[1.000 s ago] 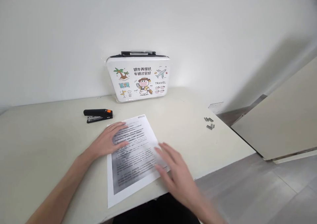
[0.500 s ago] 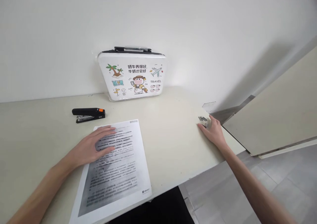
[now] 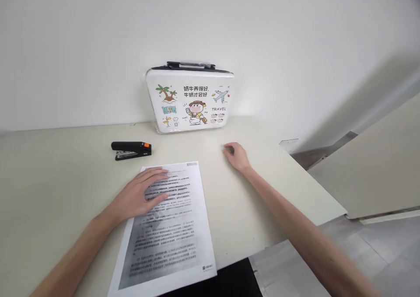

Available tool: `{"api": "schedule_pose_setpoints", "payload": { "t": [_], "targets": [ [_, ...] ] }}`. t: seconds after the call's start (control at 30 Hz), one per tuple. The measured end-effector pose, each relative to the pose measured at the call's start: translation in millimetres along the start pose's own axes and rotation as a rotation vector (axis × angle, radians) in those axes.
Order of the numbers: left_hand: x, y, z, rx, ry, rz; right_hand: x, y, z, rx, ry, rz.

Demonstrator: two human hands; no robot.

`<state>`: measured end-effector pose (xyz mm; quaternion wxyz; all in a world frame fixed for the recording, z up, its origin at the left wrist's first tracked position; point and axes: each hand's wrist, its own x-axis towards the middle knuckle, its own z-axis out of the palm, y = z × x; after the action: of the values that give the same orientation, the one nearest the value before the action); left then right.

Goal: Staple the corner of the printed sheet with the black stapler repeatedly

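My left hand (image 3: 139, 196) lies on the upper left of a printed sheet of paper (image 3: 173, 253), fingers stretched out and thumb apart. My right hand (image 3: 237, 157) is curled closed just above the table, right of the paper and in front of the white case. Something small and grey shows between its thumb and fingers, consistent with the staples seen earlier at the table's right end; most of it is hidden. A black stapler (image 3: 131, 150) with an orange button rests on its base beyond the paper, left of my right hand.
A white carrying case (image 3: 193, 98) with cartoon prints and a black handle stands against the wall at the back of the pale table (image 3: 59, 174). The table's right edge borders a grey tiled floor (image 3: 387, 240) and a pale panel (image 3: 383, 170).
My right hand has moved left from the table's right end, and the staples are gone from there. My left hand stays on the paper. The whole view has shifted sideways.
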<state>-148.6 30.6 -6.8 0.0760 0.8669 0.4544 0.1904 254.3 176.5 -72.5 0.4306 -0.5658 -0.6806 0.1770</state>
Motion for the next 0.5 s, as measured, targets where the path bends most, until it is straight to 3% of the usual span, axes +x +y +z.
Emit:
{"api": "schedule_pose_setpoints", "payload": {
  "t": [0.23, 0.5],
  "targets": [
    [-2, 4, -2, -0.072, 0.001, 0.013, 27, -73, 103, 0.271, -0.208, -0.123],
    [-7, 4, -4, -0.073, 0.051, -0.009, 42, -116, 160, 0.506, -0.329, -0.116]
  ]
}}
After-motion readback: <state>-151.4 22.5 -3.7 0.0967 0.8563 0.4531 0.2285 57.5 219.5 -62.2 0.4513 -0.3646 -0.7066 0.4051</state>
